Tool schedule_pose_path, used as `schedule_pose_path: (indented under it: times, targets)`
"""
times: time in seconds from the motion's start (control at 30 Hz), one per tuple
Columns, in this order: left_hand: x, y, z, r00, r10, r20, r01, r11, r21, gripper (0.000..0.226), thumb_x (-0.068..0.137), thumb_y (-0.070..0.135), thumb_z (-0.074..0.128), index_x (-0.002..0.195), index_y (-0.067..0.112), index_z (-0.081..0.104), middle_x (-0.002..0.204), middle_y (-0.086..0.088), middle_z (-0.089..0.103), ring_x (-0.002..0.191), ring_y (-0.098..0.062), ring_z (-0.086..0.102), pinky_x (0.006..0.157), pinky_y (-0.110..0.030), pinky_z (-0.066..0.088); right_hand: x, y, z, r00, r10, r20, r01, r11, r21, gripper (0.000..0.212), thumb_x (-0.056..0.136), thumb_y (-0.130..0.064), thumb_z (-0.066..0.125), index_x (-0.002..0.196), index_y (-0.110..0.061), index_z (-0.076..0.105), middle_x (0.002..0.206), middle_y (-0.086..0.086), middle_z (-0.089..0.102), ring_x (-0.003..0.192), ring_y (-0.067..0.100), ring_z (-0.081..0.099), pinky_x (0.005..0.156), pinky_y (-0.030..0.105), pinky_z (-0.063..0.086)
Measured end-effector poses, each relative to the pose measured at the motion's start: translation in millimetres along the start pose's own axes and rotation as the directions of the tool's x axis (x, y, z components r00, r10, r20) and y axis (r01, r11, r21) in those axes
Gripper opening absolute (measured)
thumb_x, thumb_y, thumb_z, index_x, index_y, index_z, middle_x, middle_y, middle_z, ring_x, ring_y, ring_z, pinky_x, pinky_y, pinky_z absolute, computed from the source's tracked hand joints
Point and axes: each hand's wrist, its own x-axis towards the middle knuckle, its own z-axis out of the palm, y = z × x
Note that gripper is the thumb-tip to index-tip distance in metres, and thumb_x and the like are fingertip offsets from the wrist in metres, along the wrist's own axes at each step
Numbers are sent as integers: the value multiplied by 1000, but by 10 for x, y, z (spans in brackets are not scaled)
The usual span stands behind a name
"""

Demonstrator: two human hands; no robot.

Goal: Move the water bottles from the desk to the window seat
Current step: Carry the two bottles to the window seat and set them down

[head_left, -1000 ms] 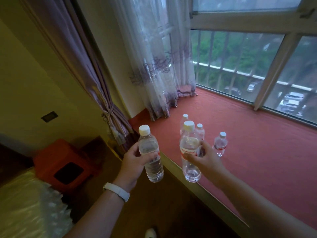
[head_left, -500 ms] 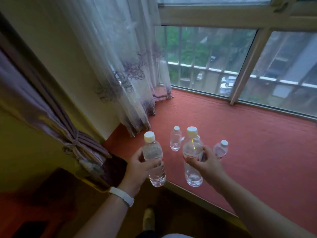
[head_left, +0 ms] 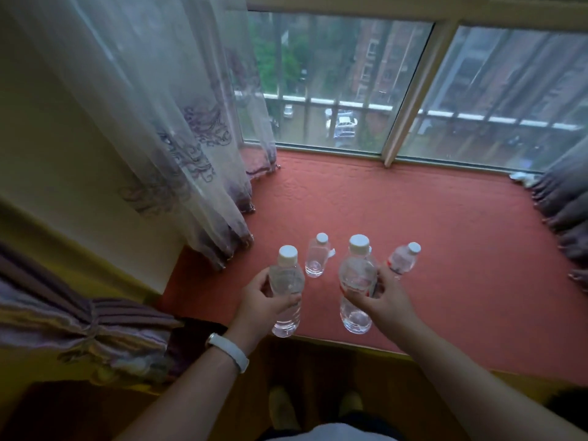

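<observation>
While our left hand [head_left: 261, 303] clasps the left bottle [head_left: 286, 278] and our right hand [head_left: 388, 300] the right bottle [head_left: 356, 272], both upright, we hold them over the near edge of the window seat [head_left: 429, 224], cushion directly beneath.

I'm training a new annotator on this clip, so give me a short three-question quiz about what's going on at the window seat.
1. True or false: the left hand grips the left bottle and the right hand grips the right bottle.
2. The window seat cushion is: A red, B blue, C green.
3. Which wrist wears the white wristband?
Key: 1 true; 2 A; 3 the left wrist.
</observation>
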Motion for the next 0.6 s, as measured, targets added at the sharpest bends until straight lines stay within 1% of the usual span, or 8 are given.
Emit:
schedule_pose_path:
  times: [0.1,0.17,0.23,0.3,0.37,0.5,0.57,0.6]
  targets:
    - [127,-38,100,998,8,59,-11,998,56,49,66,-3,86,107,18,69,91,3,77,80,-1,69,70,-12,53,40,105,-18,1000,5,-31,-7,999,-48,43,74,-6,83,101,-30,61,97,-8,73,84,-5,68,71,11,52]
    - [205,-82,164,997,1,79,-8,996,89,46,66,-3,86,103,20,70,88,6,76,78,0,69,69,-12,52,80,184,-30,998,22,-52,-24,999,-44,45,74,-4,83,104,-29,60,100,-5,73,85,-4,68,73,11,52]
    - [298,-136,241,996,-13,90,2,994,114,45,66,-2,86,104,16,71,90,3,76,80,-3,69,69,-13,52,124,292,-44,998,36,-54,-38,998,-40,47,73,-8,84,107,-28,61,103,-4,73,89,-1,69,79,17,53]
    - [389,-209,326,996,-17,85,5,990,138,47,65,1,88,107,15,70,93,2,77,82,-4,70,70,-14,53,174,427,-56,997,60,-58,-62,997,-37,48,71,-12,86,108,-30,61,103,-4,73,93,3,69,85,28,55]
    - [489,-319,410,997,-7,77,-5,988,151,50,65,2,88,109,15,69,95,2,76,81,-2,70,72,-14,54,243,576,-63,995,81,-58,-83,996,-33,50,72,-14,86,113,-27,61,103,-3,73,93,2,69,88,31,56]
    - [690,-622,549,998,-9,61,0,988,157,53,65,4,89,112,13,66,101,-2,76,91,-14,71,81,-26,57,352,881,-42,989,110,-100,-113,993,-27,56,73,-16,86,122,-16,59,101,-9,70,80,-13,65,72,10,52]
    - [786,-792,603,998,-9,62,-1,988,156,53,65,4,88,112,13,65,102,-2,75,93,-16,71,82,-26,56,430,1057,-17,985,121,-124,-126,992,-28,56,72,-16,86,121,-18,58,100,-9,69,79,-14,64,71,8,51]
    - [830,-875,630,998,-3,61,-6,988,155,53,66,4,88,111,15,64,103,-2,74,94,-16,71,83,-27,56,469,1156,0,983,131,-131,-136,990,-31,58,70,-18,87,120,-21,58,101,-8,70,82,-11,65,76,12,53]
